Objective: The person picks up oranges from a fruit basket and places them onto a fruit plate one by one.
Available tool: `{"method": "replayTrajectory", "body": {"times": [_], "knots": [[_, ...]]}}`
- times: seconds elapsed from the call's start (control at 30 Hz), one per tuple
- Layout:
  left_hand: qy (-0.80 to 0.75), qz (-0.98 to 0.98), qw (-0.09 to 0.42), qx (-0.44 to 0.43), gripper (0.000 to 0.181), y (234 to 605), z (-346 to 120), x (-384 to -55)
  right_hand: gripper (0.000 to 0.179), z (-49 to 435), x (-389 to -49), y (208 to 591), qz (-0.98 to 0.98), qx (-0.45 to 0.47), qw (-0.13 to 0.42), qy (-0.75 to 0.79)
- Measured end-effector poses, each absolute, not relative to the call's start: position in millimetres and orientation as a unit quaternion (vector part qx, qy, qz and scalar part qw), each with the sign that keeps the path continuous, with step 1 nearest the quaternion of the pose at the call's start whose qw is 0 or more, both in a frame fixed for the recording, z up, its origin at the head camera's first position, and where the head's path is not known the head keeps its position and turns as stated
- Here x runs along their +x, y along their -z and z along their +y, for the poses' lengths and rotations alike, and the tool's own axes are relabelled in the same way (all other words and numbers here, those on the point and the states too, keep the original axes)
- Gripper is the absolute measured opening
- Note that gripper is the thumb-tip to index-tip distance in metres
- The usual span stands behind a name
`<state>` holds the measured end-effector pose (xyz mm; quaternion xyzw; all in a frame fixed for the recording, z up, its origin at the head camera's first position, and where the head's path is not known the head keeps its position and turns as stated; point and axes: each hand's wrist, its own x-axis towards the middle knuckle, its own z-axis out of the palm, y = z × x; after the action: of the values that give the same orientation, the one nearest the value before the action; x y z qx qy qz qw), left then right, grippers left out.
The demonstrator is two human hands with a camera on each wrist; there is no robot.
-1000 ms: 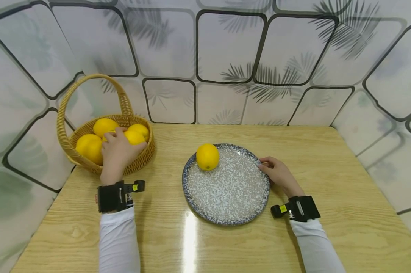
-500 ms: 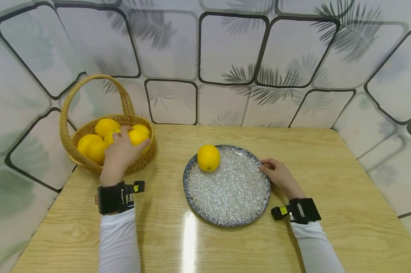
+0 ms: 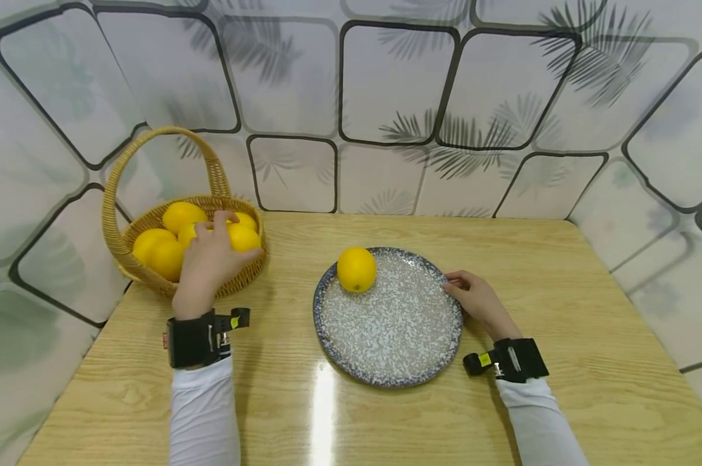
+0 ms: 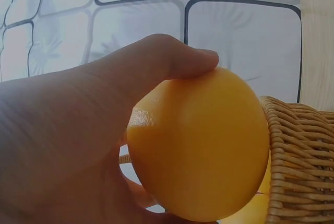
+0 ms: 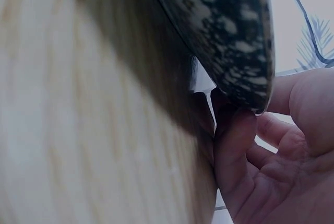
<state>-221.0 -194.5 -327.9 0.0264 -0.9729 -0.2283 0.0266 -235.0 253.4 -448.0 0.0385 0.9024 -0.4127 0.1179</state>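
Note:
At the wicker basket (image 3: 242, 275), my left hand (image 3: 208, 262) grips a yellow orange (image 4: 201, 145), thumb on one side and fingers curled behind it. The left wrist view puts this orange beside the woven wall, partly above the other fruit. Several more oranges (image 3: 167, 259) lie in the basket, some partly covered by the hand. My right hand (image 3: 475, 298) pinches the right rim of a speckled grey plate (image 3: 391, 323) with a dark blue edge. In the right wrist view its fingers are under the rim. One orange (image 3: 356, 269) sits on the plate's upper left part.
The tall handle (image 3: 114, 188) of the basket arches over the fruit. A patterned wall (image 3: 391, 84) stands right behind the wooden table (image 3: 269, 401) and along its sides. Wood surface lies between basket and plate.
My left hand has shifted slightly right and up among the oranges, and the orange it grips has moved right with it. The right hand stays at the plate's rim.

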Motion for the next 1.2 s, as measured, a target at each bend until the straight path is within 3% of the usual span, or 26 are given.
{"method": "replayTrajectory", "body": {"times": [0.27, 0.63, 0.83, 1.2], "knots": [[0.223, -0.974, -0.01, 0.033, 0.082, 319.9, -194.0, -215.1, 0.05, 252.9, -235.0, 447.6, 0.902, 0.03, 0.115, 0.415], [0.225, -0.972, 0.0, -0.067, 0.073, 316.3, -182.9, -215.2, 0.049, 254.0, -235.3, 449.1, 0.904, 0.027, 0.113, 0.412], [0.235, -0.966, 0.019, -0.102, 0.076, 314.5, -166.1, -216.7, 0.05, 253.3, -236.0, 448.5, 0.902, 0.031, 0.115, 0.415], [0.235, -0.96, 0.003, -0.152, 0.077, 315.0, -137.3, -215.0, 0.049, 252.8, -235.9, 449.5, 0.904, 0.035, 0.115, 0.409]]}}
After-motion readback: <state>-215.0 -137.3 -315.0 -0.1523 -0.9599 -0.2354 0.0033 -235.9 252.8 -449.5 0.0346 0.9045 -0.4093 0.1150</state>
